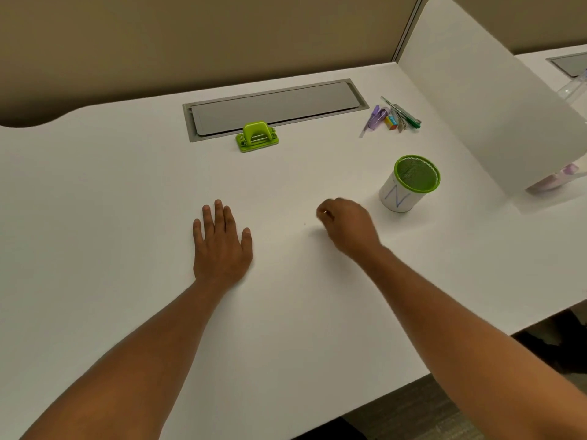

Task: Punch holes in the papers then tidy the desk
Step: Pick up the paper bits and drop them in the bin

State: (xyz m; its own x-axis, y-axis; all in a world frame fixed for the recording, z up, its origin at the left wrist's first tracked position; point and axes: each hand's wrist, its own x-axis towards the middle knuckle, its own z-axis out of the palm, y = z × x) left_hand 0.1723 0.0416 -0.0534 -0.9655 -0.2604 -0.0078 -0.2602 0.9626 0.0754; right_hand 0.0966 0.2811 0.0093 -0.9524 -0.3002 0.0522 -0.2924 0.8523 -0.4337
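My left hand [220, 246] lies flat, palm down, on the white desk [127, 192], holding nothing. To its right, my right hand [344, 227] hovers just over the desk with its fingertips pinched together; a tiny pale spot shows at the tips, too small to identify. A tiny dark speck [304, 223] lies on the desk left of that hand. A green hole punch [257, 137] stands farther back in the middle, at the edge of the grey cable tray lid [273, 106]. No sheet of paper stands out against the white surface.
A green mesh pen cup [409, 184] wrapped in white paper stands right of my right hand. A pile of pens, an eraser and purple scissors [392, 117] lies at the back right. A white divider panel [495, 115] rises on the right, and the desk's front edge runs diagonally at lower right.
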